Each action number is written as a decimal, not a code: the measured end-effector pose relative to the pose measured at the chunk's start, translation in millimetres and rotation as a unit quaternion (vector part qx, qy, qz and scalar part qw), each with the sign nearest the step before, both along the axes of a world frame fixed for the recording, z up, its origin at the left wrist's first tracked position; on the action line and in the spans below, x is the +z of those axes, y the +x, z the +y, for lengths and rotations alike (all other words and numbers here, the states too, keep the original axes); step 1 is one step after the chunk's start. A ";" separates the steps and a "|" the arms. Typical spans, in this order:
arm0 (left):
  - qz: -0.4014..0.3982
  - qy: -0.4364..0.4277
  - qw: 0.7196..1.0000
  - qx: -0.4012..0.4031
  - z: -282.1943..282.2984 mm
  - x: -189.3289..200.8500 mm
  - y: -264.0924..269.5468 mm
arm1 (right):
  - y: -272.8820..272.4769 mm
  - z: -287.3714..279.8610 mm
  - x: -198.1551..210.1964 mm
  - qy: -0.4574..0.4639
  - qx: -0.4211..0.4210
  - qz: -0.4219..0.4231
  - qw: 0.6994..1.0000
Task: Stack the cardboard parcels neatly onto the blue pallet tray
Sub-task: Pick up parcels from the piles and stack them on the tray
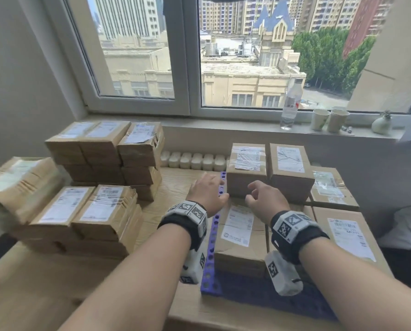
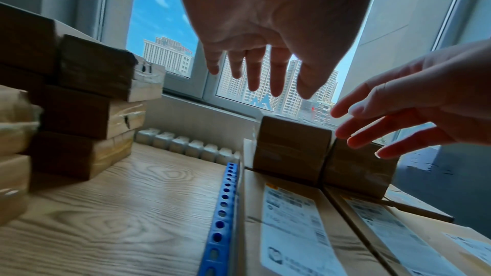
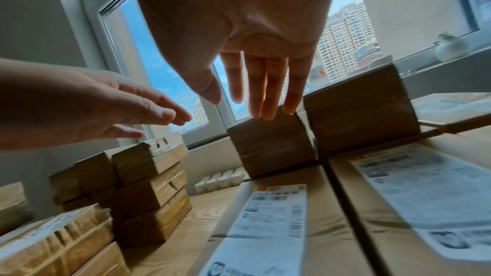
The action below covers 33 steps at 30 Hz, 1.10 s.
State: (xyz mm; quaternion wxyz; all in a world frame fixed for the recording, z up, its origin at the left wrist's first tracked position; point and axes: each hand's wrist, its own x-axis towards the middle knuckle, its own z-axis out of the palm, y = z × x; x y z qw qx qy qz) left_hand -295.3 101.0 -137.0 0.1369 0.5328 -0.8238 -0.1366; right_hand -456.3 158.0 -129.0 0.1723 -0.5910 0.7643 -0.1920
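Observation:
The blue pallet tray (image 1: pixel 211 249) lies on the wooden table with its perforated edge showing. Flat labelled parcels (image 1: pixel 240 237) cover it, and two taller parcels (image 1: pixel 246 174) (image 1: pixel 291 174) stand side by side on them at the back. My left hand (image 1: pixel 208 191) hovers over the tray's left edge, fingers spread and empty (image 2: pixel 255 70). My right hand (image 1: pixel 265 198) hovers just in front of the left tall parcel (image 3: pixel 271 144). Its straight fingers (image 3: pixel 261 91) point at that parcel's top edge and hold nothing. Whether they touch it is unclear.
Several stacks of taped cardboard parcels (image 1: pixel 104 154) (image 1: pixel 87 211) (image 1: pixel 15 185) fill the table's left side. A row of white containers (image 1: pixel 194 161) lines the wall. On the sill stand a water bottle (image 1: pixel 291 103), two paper cups (image 1: pixel 331 120) and a small vase (image 1: pixel 381 124).

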 end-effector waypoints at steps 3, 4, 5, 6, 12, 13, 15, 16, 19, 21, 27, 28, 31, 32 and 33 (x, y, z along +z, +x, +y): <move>-0.021 -0.008 0.999 0.028 -2.3 3.0 38.5 | 35.1 -11.7 2.0 -0.004 0.039 0.034 0.999; -0.030 -0.008 0.999 0.038 -4.4 3.7 53.3 | 48.5 -16.0 3.2 -0.006 0.053 0.045 0.998; -0.039 -0.008 0.998 0.049 -6.7 4.7 69.0 | 62.4 -20.1 4.3 -0.007 0.065 0.057 0.996; -0.045 -0.006 0.997 0.061 -8.5 6.2 85.5 | 77.4 -23.7 5.5 -0.007 0.077 0.069 0.995; -0.043 -0.021 0.991 0.125 -9.3 20.1 192.6 | 184.1 -41.1 8.2 -0.017 0.152 0.108 0.982; -0.039 -0.027 0.990 0.133 -7.9 22.6 211.8 | 203.7 -43.5 9.1 -0.020 0.162 0.111 0.980; -0.032 -0.043 0.989 0.141 -5.7 27.3 249.5 | 243.0 -47.9 12.0 -0.027 0.181 0.116 0.976; -0.032 -0.055 0.987 0.145 -5.4 29.9 267.6 | 261.8 -50.3 13.4 -0.032 0.190 0.117 0.974; -0.031 -0.092 0.982 0.164 -7.5 38.4 320.2 | 315.7 -58.9 17.2 -0.048 0.210 0.123 0.969; -0.027 -0.094 0.979 0.179 -8.1 41.2 353.2 | 348.5 -64.2 18.5 -0.052 0.219 0.125 0.966; -0.037 -0.102 0.973 0.205 -5.5 40.9 443.4 | 430.4 -77.3 23.6 -0.048 0.238 0.126 0.962; -0.039 -0.105 0.972 0.209 -5.9 41.8 455.8 | 441.7 -80.3 25.1 -0.052 0.240 0.125 0.961; -0.034 -0.105 0.968 0.226 -10.3 42.2 488.1 | 470.3 -87.0 27.6 -0.056 0.244 0.128 0.960; -0.031 -0.105 0.967 0.230 -12.6 41.4 496.8 | 478.2 -88.8 27.6 -0.056 0.246 0.131 0.959; -0.030 -0.104 0.966 0.234 -15.2 40.6 505.0 | 485.4 -90.9 27.6 -0.057 0.248 0.135 0.958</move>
